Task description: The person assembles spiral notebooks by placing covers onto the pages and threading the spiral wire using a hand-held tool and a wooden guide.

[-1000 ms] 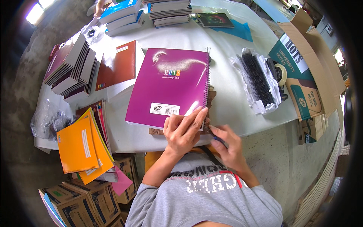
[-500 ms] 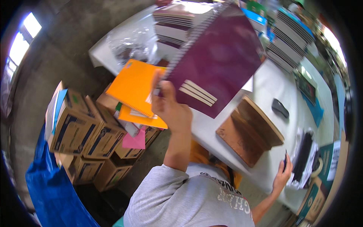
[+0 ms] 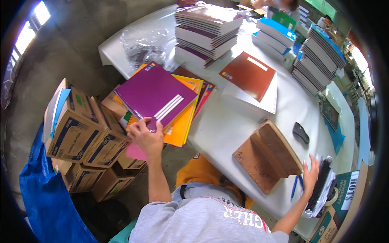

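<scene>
My left hand [image 3: 146,139] grips the lower corner of a purple spiral-bound notebook [image 3: 158,91], which lies over orange and yellow notebooks [image 3: 181,129] at the table's left edge. My right hand [image 3: 310,174] is open, fingers stretched out, at the table's right side. Beside it lies a tool with slim blue handles [image 3: 294,187], partly hidden by the hand. On its other side sits a bundle of black spiral coils [image 3: 322,184] in clear plastic. A wooden stand [image 3: 259,166] with an upright back rests left of the right hand.
Stacked bound books with maroon covers [image 3: 202,38] and blue covers [image 3: 318,60] stand farther back. A brown-covered stack [image 3: 249,77] lies mid-table, near a black computer mouse [image 3: 300,133]. Cardboard boxes [image 3: 77,133] and a blue tarp [image 3: 48,194] are at left. Other people are at the far side.
My left hand has lowered the purple notebook from mid-air onto the orange and yellow notebooks at left. My right hand has let go of the dark slim tool and opened.
</scene>
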`<act>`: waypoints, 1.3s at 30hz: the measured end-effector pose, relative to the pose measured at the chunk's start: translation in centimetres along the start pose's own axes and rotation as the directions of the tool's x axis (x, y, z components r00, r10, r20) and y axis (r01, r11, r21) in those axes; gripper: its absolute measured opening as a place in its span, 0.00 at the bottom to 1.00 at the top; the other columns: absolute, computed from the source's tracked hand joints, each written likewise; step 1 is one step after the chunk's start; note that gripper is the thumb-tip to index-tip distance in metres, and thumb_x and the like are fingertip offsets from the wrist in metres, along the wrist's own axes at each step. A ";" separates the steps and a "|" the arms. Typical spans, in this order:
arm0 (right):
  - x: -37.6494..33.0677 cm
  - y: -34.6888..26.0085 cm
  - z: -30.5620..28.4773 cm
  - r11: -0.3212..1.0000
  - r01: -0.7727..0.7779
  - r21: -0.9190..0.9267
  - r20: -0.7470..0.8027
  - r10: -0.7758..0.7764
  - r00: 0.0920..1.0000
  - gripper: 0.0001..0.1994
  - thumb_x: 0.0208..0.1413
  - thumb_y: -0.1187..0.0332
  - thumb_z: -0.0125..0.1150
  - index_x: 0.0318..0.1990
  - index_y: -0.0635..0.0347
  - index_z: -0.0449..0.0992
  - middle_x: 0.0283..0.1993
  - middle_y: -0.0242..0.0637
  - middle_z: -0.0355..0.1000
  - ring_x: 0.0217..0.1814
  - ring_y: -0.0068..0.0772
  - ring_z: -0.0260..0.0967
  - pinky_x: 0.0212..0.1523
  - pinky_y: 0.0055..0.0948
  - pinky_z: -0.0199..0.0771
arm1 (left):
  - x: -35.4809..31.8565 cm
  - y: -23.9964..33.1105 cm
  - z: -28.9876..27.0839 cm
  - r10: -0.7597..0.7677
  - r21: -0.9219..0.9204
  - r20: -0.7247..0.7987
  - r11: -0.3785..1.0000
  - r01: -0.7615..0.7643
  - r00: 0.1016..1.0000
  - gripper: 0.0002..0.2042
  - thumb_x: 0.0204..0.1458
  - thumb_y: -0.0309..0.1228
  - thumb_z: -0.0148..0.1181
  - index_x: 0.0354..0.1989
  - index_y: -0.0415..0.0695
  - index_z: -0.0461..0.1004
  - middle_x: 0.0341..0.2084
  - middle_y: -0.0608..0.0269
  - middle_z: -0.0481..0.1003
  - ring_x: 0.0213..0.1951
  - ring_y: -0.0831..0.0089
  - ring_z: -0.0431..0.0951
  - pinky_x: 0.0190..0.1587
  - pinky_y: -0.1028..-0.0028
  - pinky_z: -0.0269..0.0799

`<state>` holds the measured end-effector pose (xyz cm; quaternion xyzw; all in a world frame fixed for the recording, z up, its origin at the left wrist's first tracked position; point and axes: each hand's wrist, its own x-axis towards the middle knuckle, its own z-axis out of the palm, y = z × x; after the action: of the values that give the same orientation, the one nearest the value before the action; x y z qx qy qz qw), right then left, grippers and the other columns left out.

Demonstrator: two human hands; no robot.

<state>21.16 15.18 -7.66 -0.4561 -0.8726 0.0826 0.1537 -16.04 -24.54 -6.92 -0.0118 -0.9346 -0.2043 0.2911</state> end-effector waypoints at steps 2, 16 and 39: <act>3.9 -3.6 -1.9 0.966 0.094 0.241 0.015 -0.101 0.995 0.21 0.52 0.67 0.56 0.55 0.54 0.67 0.42 0.39 0.69 0.45 0.34 0.67 0.47 0.30 0.64 | -0.1 2.1 -0.5 0.007 0.050 -0.022 0.999 -0.006 1.000 0.15 0.41 0.32 0.64 0.39 0.46 0.71 0.43 0.55 0.59 0.48 0.56 0.60 0.50 0.59 0.59; 23.4 -18.7 11.0 0.701 -0.505 0.504 0.706 0.003 0.709 0.33 0.54 0.39 0.46 0.58 0.54 0.62 0.56 0.45 0.63 0.55 0.44 0.62 0.50 0.53 0.62 | 6.4 23.6 18.9 0.275 -0.478 0.418 0.877 -0.048 0.866 0.42 0.42 0.47 0.65 0.60 0.33 0.53 0.56 0.39 0.59 0.58 0.48 0.60 0.56 0.58 0.59; 22.9 -17.4 12.0 0.327 -0.550 0.768 0.549 0.105 0.829 0.14 0.54 0.73 0.54 0.46 0.71 0.69 0.41 0.44 0.73 0.39 0.38 0.74 0.42 0.35 0.76 | 0.9 21.0 17.4 0.607 -0.660 0.580 0.741 -0.123 0.544 0.51 0.24 0.63 0.66 0.62 0.56 0.57 0.66 0.61 0.47 0.66 0.43 0.39 0.55 0.29 0.36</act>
<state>-8.61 24.01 -9.61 -0.4408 -0.5797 0.6634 0.1717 -23.21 1.37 -11.60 -0.3846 -0.8391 -0.3676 -0.1130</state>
